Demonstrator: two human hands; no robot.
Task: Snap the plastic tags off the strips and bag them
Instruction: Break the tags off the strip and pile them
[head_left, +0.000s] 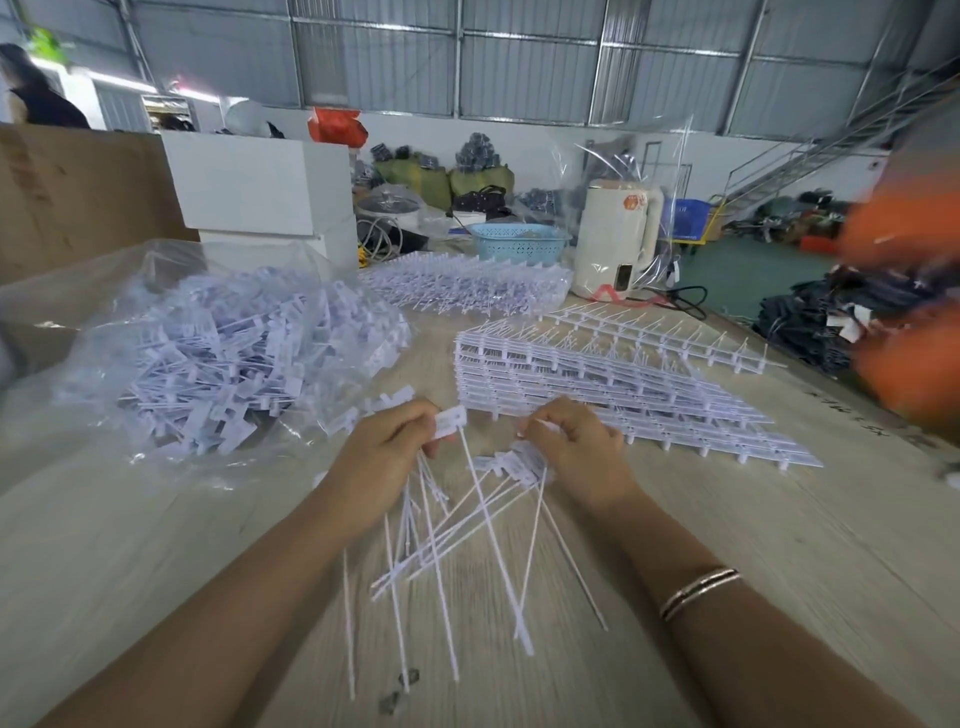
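Fingers (415, 415) of left hand (387, 452) curled round a bundle of loose tags (449, 422); right hand (574, 452) pinching a strip remnant (519, 465). Best snapped close to the joint, with a short twist. Bag of tags (218, 353) at left, stacked strips (597, 384) beyond; wooden table (779, 519), warehouse hall, kettle (618, 236).

Left hand (387, 447) pinches tag (450, 422); right hand (576, 447) holds tags (514, 465); bag (218, 353) left.

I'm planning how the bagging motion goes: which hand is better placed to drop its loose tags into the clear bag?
Left hand: it grips loose tags and sits beside the clear bag; the right hand is farther away, by the stacked strips.
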